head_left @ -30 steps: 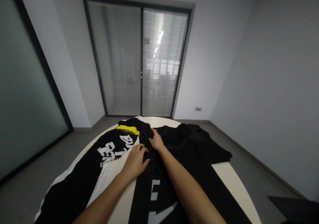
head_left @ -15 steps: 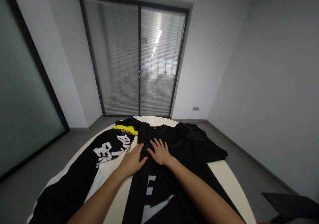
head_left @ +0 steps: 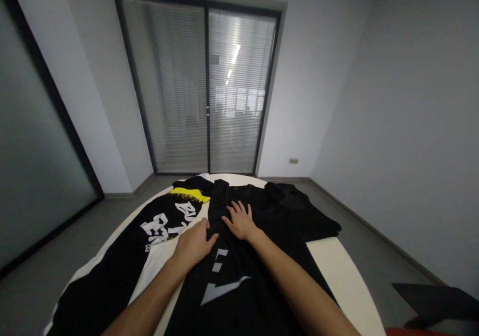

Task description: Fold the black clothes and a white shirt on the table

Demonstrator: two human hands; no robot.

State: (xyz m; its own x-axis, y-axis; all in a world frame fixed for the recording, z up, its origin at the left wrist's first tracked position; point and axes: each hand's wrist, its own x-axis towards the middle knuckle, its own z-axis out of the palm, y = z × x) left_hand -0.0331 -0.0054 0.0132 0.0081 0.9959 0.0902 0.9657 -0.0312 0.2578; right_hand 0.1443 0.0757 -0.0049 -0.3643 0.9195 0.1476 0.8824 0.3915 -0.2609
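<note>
A black garment with grey-white lettering [head_left: 228, 281] lies spread on the white oval table [head_left: 346, 281] in front of me. My left hand [head_left: 192, 244] rests flat on its left edge, fingers stretched out. My right hand [head_left: 239, 220] lies flat a little farther away on the same cloth, fingers spread. To the left lies a second black garment with white letters and a yellow band [head_left: 164, 221].
More black cloth [head_left: 303, 211] is heaped at the table's far right. Glass doors with blinds [head_left: 205, 91] stand behind the table. A dark object [head_left: 437, 298] shows at the lower right, above grey floor.
One second ago my right hand gripped the cloth's top fold; it has since let go and flattened. My left hand has slid back toward me and the garment has shifted slightly.
</note>
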